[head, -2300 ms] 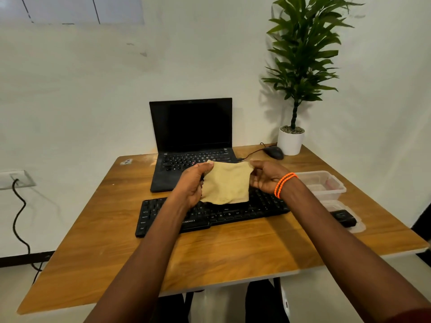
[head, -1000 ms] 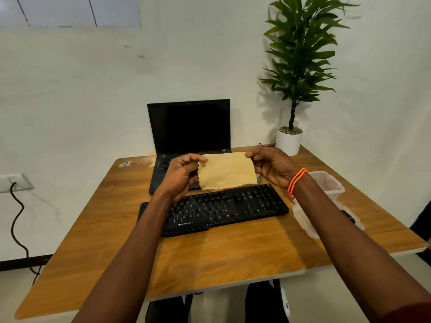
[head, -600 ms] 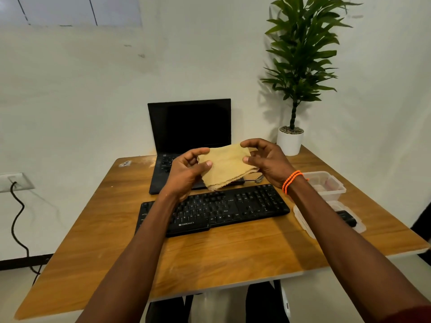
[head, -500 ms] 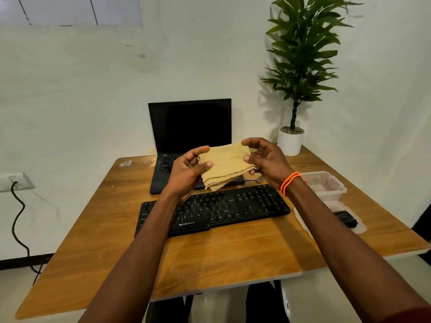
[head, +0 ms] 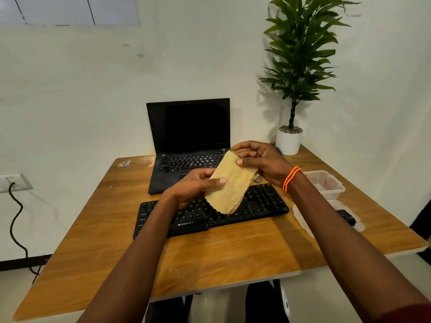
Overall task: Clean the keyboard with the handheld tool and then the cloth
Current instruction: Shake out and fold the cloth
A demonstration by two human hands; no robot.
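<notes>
Tan folded cloth with a frayed lower edge (head: 229,183): held in the air above the black full-size desktop keyboard (head: 251,203), not touching it, hanging slanted from upper right to lower left. Left hand (head: 193,188): thumb and curled fingers pinch the cloth's lower left edge. Right hand (head: 261,163), orange beaded bracelet (head: 291,178) at the wrist: thumb and curled fingers pinch the cloth's upper right corner. Keyboard: lies flat on the wooden-topped table (head: 221,255), near the front half, its left end partly hidden by the left forearm. Open black laptop with a dark screen (head: 189,136): just behind the keyboard. Clear plastic container (head: 326,184): on the table to the right, with its clear flat lid (head: 303,220) beside it; a small black object (head: 347,217) rests on the lid, kind not discernible. Green leafy plant in a white round pot (head: 289,141): at the table's far right corner.
</notes>
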